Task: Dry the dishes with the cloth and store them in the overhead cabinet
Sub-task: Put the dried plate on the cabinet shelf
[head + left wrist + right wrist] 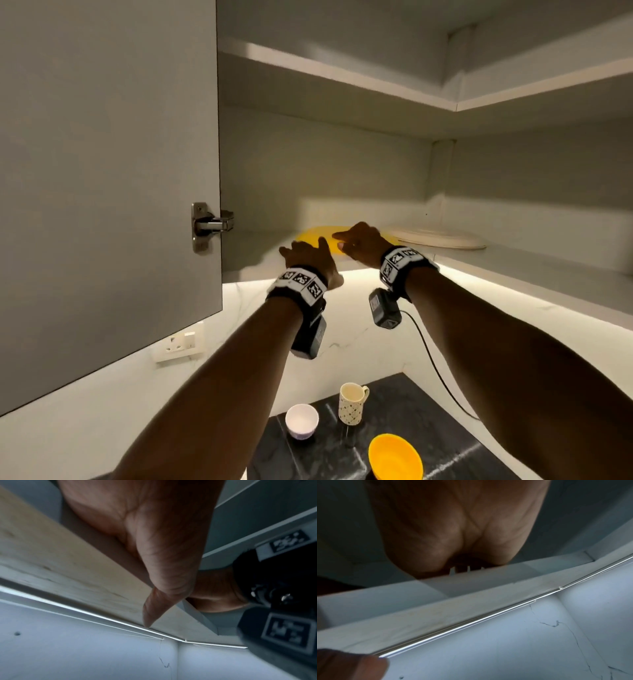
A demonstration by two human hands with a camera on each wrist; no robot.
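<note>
In the overhead cabinet [342, 171], left hand [308, 255] spread, right hand [359, 241] loose over yellow plate [315, 236].

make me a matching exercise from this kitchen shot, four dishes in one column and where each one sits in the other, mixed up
Things:
1. yellow plate
2. white plates
3. mug
4. yellow bowl

Places:
A. on the dark counter, nearest the camera
B. on the cabinet shelf, right of the hands
C. on the counter, upright, just right of the small white bowl
D. on the cabinet shelf, at the fingertips of the left hand and right hand

Pairs: 1-D, 2-B, 3-C, 4-A
</note>
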